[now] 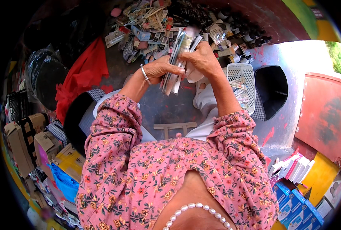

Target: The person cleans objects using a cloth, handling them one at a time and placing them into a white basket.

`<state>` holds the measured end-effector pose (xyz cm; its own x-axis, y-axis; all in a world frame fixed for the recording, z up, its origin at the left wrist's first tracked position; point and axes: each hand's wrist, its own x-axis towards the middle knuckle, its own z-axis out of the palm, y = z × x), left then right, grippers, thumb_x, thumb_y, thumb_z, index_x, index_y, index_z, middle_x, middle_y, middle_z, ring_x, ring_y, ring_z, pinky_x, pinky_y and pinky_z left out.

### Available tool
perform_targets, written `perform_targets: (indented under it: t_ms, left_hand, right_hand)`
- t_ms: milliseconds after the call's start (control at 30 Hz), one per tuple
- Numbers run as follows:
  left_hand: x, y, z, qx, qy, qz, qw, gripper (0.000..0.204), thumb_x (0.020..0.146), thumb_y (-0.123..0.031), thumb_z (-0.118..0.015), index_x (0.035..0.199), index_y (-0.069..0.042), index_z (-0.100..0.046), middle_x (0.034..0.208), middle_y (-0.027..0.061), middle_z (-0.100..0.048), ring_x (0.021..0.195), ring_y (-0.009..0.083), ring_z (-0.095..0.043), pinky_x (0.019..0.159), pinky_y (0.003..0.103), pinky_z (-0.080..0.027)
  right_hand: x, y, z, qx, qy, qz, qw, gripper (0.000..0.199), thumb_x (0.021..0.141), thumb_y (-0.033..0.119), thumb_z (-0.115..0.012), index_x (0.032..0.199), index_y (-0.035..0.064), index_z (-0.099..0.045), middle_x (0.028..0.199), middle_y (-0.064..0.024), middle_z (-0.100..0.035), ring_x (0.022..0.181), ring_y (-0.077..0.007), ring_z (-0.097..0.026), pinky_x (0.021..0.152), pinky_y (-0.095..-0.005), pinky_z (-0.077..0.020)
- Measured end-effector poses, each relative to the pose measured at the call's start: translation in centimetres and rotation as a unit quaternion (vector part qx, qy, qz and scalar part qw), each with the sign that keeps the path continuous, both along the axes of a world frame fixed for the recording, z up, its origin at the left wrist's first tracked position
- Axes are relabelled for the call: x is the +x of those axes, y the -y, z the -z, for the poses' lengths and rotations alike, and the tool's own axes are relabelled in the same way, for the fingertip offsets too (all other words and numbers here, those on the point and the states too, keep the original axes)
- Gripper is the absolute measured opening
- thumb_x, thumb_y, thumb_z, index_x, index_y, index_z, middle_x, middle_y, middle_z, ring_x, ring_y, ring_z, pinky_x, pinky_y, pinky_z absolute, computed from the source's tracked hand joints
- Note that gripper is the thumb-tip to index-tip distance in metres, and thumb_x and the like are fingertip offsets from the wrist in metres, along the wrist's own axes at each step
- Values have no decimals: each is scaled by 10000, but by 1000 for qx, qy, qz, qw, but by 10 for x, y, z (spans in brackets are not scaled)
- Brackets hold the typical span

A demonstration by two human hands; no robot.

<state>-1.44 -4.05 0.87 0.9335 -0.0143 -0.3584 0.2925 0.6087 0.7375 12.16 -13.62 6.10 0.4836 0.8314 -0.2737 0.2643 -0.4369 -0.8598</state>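
A bundle of slim, flat blister-type packs (pixel 185 43) stands between my two hands above the floor, its long sides roughly upright. My left hand (pixel 162 69), with a bracelet at the wrist, closes round the bundle's left side, the thumb pressed across its front. From the right, my right hand (pixel 204 59) grips the upper part, its thumb over the packs. What lies inside each pack is too small to make out. Just beyond the hands spreads a heap of small packaged items (pixel 151 23), mostly slim tubes and cards.
To the right stands a white perforated basket (pixel 248 78) holding several slim packs, beside a black checked fabric bin (pixel 272 92). Dark-capped bottles (pixel 251 36) lie at the far right. Red cloth (pixel 82 76) and cardboard boxes (pixel 20 145) are at the left; blue boxes (pixel 299 209) sit near right.
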Motion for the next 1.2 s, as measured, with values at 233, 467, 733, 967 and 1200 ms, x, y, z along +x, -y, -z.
perform_targets:
  t_ms: [233, 467, 733, 967, 1200]
  left_hand:
    - [-11, -3, 15, -297, 43, 13, 954, 145, 789, -97, -582, 896, -40, -504, 650, 25, -499, 480, 82, -463, 429, 189, -373]
    - [-3, -7, 8, -422, 191, 123, 878, 202, 753, -125, -548, 815, -58, -368, 573, 18, -434, 390, 81, -406, 347, 194, -326]
    - [-7, -4, 15, -337, 121, 71, 931, 297, 686, -143, -557, 922, -14, -429, 507, 41, -422, 321, 107, -367, 314, 231, -318]
    - [-6, -5, -9, -35, 17, -36, 999, 462, 725, -241, -590, 1052, 34, -419, 759, 147, -547, 639, 254, -594, 562, 299, -513]
    - [11, -11, -23, -31, 65, 71, 995, 871, 768, -516, -565, 1266, 127, -253, 1203, 320, -408, 1063, 383, -503, 824, 393, -497]
  right_hand:
    - [0, -2, -5, 6, -247, -38, 968, 321, 723, 249, -682, 869, -26, -607, 738, -78, -622, 643, -139, -590, 563, -262, -473]
    - [19, 7, 19, 90, -374, -103, 917, 486, 719, 273, -684, 1064, -40, -546, 906, -76, -604, 778, -137, -577, 673, -251, -459]
    - [7, 8, 8, 103, -409, -19, 906, 324, 629, 85, -748, 826, -91, -560, 679, -146, -608, 554, -191, -601, 482, -301, -477]
    - [13, 18, -8, 113, -187, 73, 973, 333, 572, 195, -723, 730, -83, -629, 693, -162, -624, 611, -206, -604, 591, -304, -463]
    - [37, 14, 2, 155, -71, 171, 971, 373, 549, 216, -743, 737, -86, -629, 701, -151, -626, 622, -194, -585, 601, -294, -456]
